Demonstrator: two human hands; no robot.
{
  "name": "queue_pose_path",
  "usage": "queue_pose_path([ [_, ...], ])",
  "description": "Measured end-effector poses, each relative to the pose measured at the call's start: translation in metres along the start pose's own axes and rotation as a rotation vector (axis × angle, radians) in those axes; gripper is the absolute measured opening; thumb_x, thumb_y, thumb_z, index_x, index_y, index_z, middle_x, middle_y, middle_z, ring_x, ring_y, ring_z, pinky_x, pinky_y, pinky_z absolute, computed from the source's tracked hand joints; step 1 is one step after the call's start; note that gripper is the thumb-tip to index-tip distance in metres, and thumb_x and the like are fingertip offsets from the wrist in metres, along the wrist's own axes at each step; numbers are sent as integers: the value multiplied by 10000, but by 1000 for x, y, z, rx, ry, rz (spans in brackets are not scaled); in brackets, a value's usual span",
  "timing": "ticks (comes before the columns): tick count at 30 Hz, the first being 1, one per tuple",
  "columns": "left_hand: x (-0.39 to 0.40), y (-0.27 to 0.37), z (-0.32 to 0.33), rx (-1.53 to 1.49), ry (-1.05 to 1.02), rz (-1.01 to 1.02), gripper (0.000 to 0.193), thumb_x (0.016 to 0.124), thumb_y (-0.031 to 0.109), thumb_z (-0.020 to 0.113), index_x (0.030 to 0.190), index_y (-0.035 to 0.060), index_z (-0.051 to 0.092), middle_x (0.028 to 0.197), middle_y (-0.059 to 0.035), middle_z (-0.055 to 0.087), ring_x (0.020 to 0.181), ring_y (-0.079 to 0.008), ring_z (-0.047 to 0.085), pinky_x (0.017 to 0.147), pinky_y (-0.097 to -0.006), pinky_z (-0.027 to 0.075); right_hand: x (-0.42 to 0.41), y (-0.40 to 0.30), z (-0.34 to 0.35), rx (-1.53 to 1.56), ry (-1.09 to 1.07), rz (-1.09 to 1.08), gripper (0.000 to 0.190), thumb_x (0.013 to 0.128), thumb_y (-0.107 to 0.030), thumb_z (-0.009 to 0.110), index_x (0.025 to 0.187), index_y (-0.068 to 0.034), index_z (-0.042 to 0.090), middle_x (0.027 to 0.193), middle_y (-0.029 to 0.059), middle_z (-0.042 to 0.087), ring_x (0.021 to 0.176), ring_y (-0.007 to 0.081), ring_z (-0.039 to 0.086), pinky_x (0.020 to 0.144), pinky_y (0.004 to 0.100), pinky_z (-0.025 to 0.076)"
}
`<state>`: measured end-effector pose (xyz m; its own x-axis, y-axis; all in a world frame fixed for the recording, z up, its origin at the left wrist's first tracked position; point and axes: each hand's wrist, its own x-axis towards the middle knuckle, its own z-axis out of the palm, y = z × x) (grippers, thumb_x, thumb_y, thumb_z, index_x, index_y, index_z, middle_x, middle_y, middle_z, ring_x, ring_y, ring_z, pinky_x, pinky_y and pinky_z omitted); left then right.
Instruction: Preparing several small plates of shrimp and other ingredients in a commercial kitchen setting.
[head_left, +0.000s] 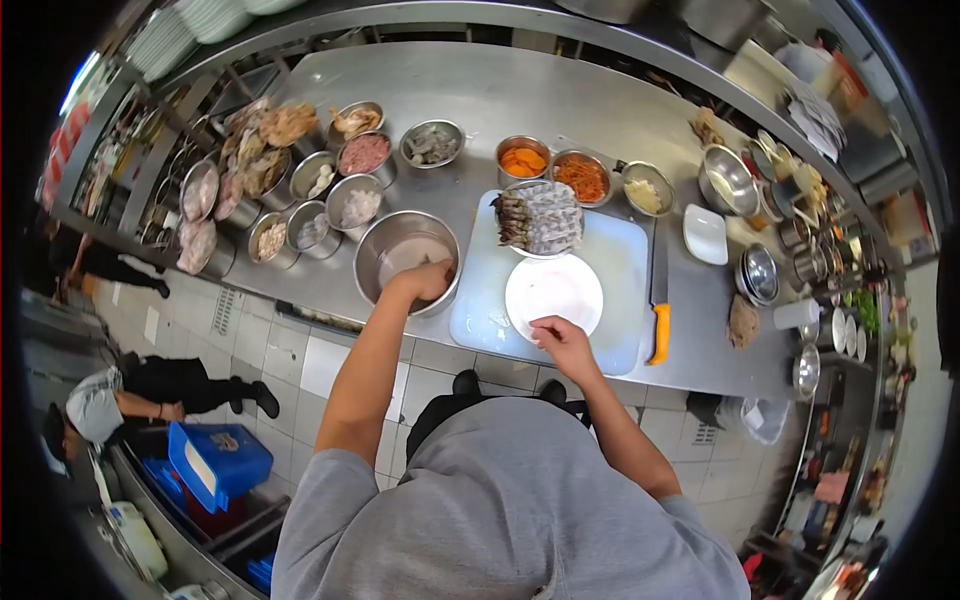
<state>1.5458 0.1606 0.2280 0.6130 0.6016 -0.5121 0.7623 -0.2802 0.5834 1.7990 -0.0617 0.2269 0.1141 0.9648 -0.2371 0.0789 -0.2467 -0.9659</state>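
My left hand reaches down into a deep steel pot of cloudy liquid; its fingertips are hidden, so any hold there cannot be made out. At the near rim of a white round plate is my right hand, fingers curled, with no clear sign of anything in them. The plate lies on a pale blue cutting board. Just beyond it, a dish of raw shrimp laid in rows stands on the board. A large knife with an orange handle lies along the board's right side.
Steel containers hold minced meat, sliced carrots, shredded carrots and pale chopped food. Raw poultry is piled at the left. A white square dish and steel bowls stand right. Another person is at lower left.
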Motion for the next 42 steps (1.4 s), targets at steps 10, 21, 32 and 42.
queue_pose_path([
  [10,-47,15,-22,-711,215,31,266,935,228,612,1154,77,614,884,25,602,712,-46,539,597,-210,447,19,-33,57,-12,-119,14,241,960,-166,593,1152,-37,662,939,36,686,796,118,613,736,261,511],
  [21,-71,74,16,-528,133,415,376,915,78,630,1283,16,583,1088,-51,677,943,-130,616,868,-272,477,52,-52,55,558,-192,162,305,1004,-252,551,1221,-37,550,1088,69,628,959,159,623,764,293,523],
  [32,4,95,93,-287,373,446,358,816,143,701,1161,59,657,1025,-142,678,1003,-319,599,903,-411,469,39,-36,-38,103,-138,-7,368,902,-170,683,1245,-66,599,1077,30,664,943,136,612,785,298,505],
  [42,13,125,128,155,678,483,186,758,130,715,940,100,697,870,-77,624,910,-295,579,805,-432,447,45,13,-56,-844,141,-609,288,705,-142,776,977,-80,705,937,61,663,905,305,596,839,419,460],
])
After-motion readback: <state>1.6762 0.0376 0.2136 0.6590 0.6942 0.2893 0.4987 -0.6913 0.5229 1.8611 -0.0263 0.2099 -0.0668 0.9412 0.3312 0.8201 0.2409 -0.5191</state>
